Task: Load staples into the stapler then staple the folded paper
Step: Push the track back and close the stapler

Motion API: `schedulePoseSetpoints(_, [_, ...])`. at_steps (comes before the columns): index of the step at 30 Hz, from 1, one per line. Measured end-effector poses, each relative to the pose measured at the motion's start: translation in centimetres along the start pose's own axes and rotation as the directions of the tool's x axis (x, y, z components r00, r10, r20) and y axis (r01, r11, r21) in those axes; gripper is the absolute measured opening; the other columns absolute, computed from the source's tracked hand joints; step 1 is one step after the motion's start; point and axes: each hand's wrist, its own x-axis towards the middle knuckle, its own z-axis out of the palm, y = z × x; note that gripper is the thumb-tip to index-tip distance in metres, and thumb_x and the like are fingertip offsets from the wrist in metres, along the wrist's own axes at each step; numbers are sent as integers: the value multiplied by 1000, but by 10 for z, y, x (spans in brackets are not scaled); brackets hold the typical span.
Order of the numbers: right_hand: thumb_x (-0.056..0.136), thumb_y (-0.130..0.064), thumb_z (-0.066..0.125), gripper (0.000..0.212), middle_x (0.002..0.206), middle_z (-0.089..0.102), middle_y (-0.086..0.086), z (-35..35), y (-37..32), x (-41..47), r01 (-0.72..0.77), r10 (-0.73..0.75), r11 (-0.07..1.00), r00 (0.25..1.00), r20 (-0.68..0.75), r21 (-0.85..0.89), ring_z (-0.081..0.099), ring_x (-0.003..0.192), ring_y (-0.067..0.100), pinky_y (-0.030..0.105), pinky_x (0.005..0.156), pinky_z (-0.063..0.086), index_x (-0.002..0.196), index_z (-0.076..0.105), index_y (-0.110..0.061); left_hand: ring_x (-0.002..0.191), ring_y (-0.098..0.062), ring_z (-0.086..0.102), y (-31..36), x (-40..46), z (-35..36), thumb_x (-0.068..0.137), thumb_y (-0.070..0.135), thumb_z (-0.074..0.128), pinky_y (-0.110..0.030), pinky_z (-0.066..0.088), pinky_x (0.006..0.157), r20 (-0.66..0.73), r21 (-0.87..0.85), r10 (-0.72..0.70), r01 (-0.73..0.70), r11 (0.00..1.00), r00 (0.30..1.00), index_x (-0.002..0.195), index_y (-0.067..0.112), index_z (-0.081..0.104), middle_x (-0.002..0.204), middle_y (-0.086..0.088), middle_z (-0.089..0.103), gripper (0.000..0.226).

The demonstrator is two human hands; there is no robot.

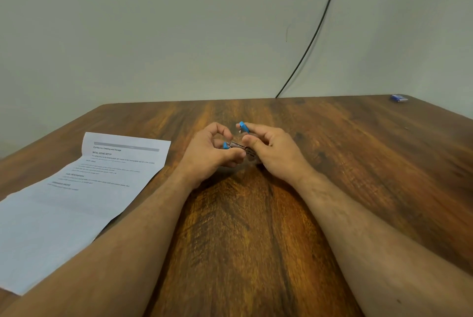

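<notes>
A small blue and metal stapler [239, 147] is held between both hands above the middle of the wooden table [358, 152]. Its blue top is swung up and shows past my right index finger; the metal channel lies between the thumbs. My left hand [213, 155] grips the stapler's left end with thumb and fingers. My right hand [273, 150] holds the right part, thumb pressed on the metal. Most of the stapler is hidden by the fingers. The printed paper [76, 196] lies flat on the table to the left, apart from the hands.
A small blue box [398, 98] sits at the table's far right corner. A black cable [314, 35] runs down the pale wall behind the table. The table's left edge slants close to the paper.
</notes>
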Motion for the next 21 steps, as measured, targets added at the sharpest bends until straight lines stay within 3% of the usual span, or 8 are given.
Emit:
schedulePoseSetpoints(2, [102, -29, 53, 32, 106, 73, -10, 0, -1, 0, 1, 1, 998, 999, 32, -65, 67, 95, 6, 32, 89, 53, 132, 65, -27, 76, -22, 78, 1, -1, 1, 80, 3, 82, -30, 62, 65, 14, 15, -3, 3, 1000, 1000, 101, 16, 53, 83, -10, 79, 37])
schedulePoseSetpoints(5, [105, -26, 43, 22, 97, 66, -9, -1, -4, 0, -29, 38, 995, 994, 98, -97, 61, 83, 3, 20, 68, 43, 119, 60, -24, 67, -15, 74, -2, 0, 0, 79, 0, 82, -32, 62, 65, 44, 37, 8, -10, 999, 999, 97, 12, 52, 69, -4, 74, 37])
schedulePoseSetpoints(8, [103, -20, 41, 15, 94, 68, 7, -3, -5, 0, -40, 43, 998, 995, 87, -41, 61, 65, 10, 13, 54, 43, 111, 52, -17, 65, -15, 74, -4, 2, 1, 81, -7, 78, -31, 61, 62, 58, 31, -6, 5, 1000, 998, 96, 14, 49, 66, -4, 73, 39])
schedulePoseSetpoints(12, [99, -17, 44, 11, 85, 64, 8, -7, -1, -1, -32, 39, 998, 990, 138, -51, 56, 64, 14, 34, 61, 49, 109, 44, -20, 77, -26, 77, -6, 5, 2, 82, -8, 76, -35, 62, 69, 0, 18, -13, 13, 1000, 1000, 105, 17, 48, 84, -17, 77, 44])
schedulePoseSetpoints(13, [96, -17, 49, 15, 83, 61, 4, -7, 0, -1, -29, 39, 997, 988, 148, -68, 55, 66, 14, 34, 62, 48, 110, 43, -21, 80, -27, 77, -6, 6, 2, 83, -7, 76, -35, 62, 71, -24, 23, -8, 9, 1000, 1000, 107, 16, 49, 86, -18, 77, 43])
schedulePoseSetpoints(16, [88, -17, 67, 35, 83, 59, -4, -5, 4, -1, -2, 18, 991, 993, 118, -133, 56, 66, 6, 14, 56, 43, 114, 43, -21, 84, -34, 77, -9, 7, 2, 85, -4, 75, -35, 64, 73, -91, 24, -20, 22, 999, 996, 113, 12, 50, 88, -19, 77, 41])
schedulePoseSetpoints(21, [87, -49, 71, 33, 91, 65, -10, -2, 11, 1, 52, -33, 967, 996, 80, -249, 60, 79, 3, 26, 68, 45, 104, 52, -30, 78, -25, 78, -13, 9, 3, 86, 4, 77, -45, 65, 80, -146, 101, -16, 31, 994, 989, 106, 20, 53, 84, -11, 77, 35])
